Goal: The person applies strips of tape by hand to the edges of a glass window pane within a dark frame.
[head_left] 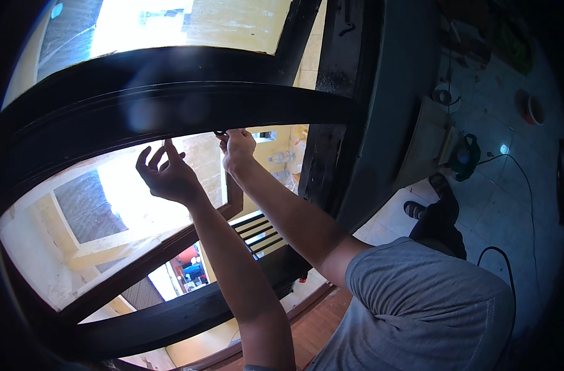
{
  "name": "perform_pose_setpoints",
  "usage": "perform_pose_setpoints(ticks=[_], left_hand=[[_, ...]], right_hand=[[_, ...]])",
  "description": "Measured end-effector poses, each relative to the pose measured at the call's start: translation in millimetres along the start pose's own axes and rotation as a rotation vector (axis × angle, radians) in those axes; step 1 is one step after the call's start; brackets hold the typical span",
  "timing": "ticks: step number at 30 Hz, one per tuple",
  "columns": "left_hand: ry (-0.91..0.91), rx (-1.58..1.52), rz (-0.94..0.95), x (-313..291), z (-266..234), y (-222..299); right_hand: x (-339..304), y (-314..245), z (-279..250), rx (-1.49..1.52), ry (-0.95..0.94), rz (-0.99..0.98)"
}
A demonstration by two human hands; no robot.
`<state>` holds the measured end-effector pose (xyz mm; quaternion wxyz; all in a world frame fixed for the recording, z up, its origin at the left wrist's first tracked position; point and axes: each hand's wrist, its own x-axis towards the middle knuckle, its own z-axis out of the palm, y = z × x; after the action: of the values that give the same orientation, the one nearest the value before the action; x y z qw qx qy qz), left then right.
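Note:
My left hand (169, 177) is raised under a dark window frame rail (189, 106), its fingers apart and partly curled. One fingertip reaches the lower edge of the rail; nothing shows in this hand. To its right, close under the same edge, my right hand (237, 150) is closed on a small dark looped thing (220, 132), whose kind I cannot make out. The rail hides part of the right fingertips. Behind both hands stands a brown-framed casement window (235, 201) with a bright, smeared glass pane.
A dark lower rail (177, 324) crosses below my forearms. A dark hook (347, 26) hangs on the post at upper right. On the tiled floor at right lie a green power tool (464, 157), a cable (529, 204) and a roll of tape (444, 96). Plastic bottles (282, 157) stand beyond the opening.

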<state>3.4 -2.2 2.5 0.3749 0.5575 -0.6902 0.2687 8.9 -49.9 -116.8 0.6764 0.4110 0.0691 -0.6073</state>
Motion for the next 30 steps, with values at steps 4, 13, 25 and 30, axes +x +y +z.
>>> perform_pose_setpoints(ticks=[4, 13, 25, 30], left_hand=[[-0.004, -0.001, 0.003, 0.9, 0.4, 1.3], [0.004, -0.003, 0.011, -1.0, 1.9, 0.7], [0.006, 0.025, 0.023, -0.6, 3.4, 1.0], [0.003, 0.027, 0.022, -1.6, 1.8, -1.7]], right_hand=[[3.1, 1.3, 0.0, -0.023, -0.021, -0.011], [4.6, -1.6, 0.6, -0.007, 0.018, -0.002], [5.2, -3.8, 1.1, -0.001, 0.027, 0.003], [7.6, -0.2, -2.0, -0.011, 0.004, -0.010]])
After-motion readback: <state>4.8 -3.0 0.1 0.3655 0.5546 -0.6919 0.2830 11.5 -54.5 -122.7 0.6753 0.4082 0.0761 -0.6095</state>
